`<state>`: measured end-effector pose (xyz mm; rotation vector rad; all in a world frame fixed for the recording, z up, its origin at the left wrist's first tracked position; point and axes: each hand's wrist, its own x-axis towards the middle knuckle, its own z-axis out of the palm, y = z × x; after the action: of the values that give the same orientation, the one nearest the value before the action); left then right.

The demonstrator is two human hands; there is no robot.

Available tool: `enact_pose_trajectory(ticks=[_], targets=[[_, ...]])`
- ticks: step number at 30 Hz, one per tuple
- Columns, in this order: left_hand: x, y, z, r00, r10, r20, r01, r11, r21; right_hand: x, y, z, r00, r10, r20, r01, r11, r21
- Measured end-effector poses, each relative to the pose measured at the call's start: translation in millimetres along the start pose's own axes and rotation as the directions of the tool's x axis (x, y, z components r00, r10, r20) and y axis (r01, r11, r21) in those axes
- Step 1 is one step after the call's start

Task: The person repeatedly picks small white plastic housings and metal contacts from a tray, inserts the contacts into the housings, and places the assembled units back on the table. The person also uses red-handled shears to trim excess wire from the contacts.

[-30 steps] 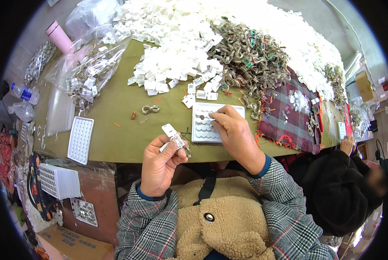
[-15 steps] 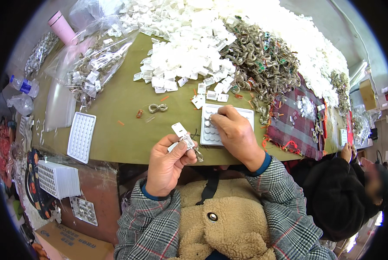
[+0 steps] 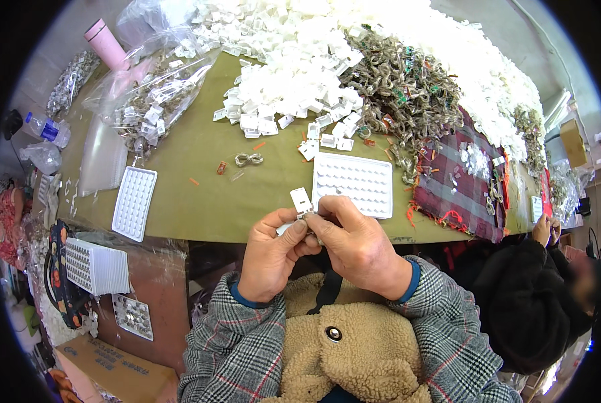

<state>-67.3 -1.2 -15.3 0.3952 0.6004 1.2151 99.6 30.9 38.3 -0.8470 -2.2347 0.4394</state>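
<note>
Pinching wht case (image 3: 301, 201), L/R hands (image 3: 272, 260) (image 3: 362, 251) curled

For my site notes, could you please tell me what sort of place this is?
Probably a small assembly workshop: loose white plastic cases and what look like coiled wires are heaped on a table, near a white dimpled tray.

Above the olive tabletop's near edge (image 3: 213, 232), the left hand (image 3: 271, 258) pinched a small white plastic case (image 3: 300, 199); the right hand (image 3: 364, 252) met it, fingertips partly hidden; from there, a white dimpled tray (image 3: 361, 178) lay between one and two o'clock; a coiled cable (image 3: 248, 160) sat toward eleven; white cases (image 3: 300, 80) heaped at twelve, tangled cables (image 3: 401, 87) at one; plaid cloth (image 3: 448, 188) spread at two.
</note>
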Motion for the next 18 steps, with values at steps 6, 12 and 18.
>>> enact_pose_trajectory(ticks=[6,12,18], targets=[[-9,1,4,0.999,-0.036,0.018,0.037,0.997,-0.067,0,-5,-7,0.964,0.248,-0.097,-0.207,0.927,0.312],[-12,1,6,1.0,-0.002,-0.01,0.002,1.0,0.013,-3,2,8,0.973,-0.161,-0.166,0.164,0.986,0.007],[-8,8,3,0.995,0.037,-0.098,-0.025,0.993,0.118,0,20,12,0.889,0.365,-0.277,-0.305,0.922,0.237]])
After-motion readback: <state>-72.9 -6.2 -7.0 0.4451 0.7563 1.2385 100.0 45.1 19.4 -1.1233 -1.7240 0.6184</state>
